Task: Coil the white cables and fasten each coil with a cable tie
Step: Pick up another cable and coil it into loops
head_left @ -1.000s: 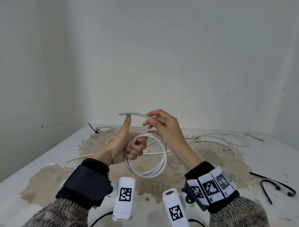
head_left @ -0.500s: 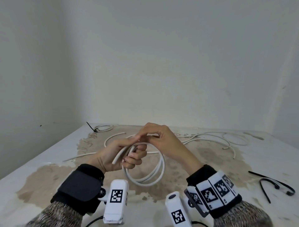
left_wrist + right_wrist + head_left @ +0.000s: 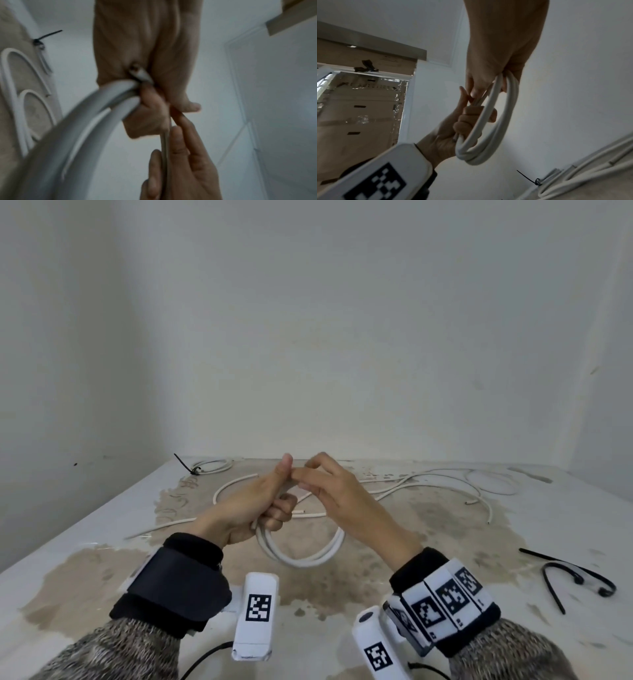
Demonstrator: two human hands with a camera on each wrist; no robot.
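Observation:
Above the table's middle I hold a white cable coil (image 3: 305, 559) of a few loops upright. My left hand (image 3: 279, 494) grips its left side, fingers curled round the strands and thumb pointing up. At the top of the coil my right hand (image 3: 308, 477) pinches the cable against the left thumb. The right wrist view has the coil (image 3: 488, 135) hanging between both hands. In the left wrist view the cable's cut end (image 3: 137, 71) pokes out inside the left palm, and the right hand's fingers (image 3: 180, 162) lie along one strand.
Loose white cables (image 3: 445, 477) sprawl over the stained table (image 3: 85, 559) behind my hands. A finished coil with a black tie (image 3: 205, 467) lies at the back left corner. Loose black cable ties (image 3: 565, 573) lie at the right. Walls close off the back and the left.
The free end that arched above the coil has been brought down into the loops. Both hands have closed together at the top, and the coil sits slightly lower.

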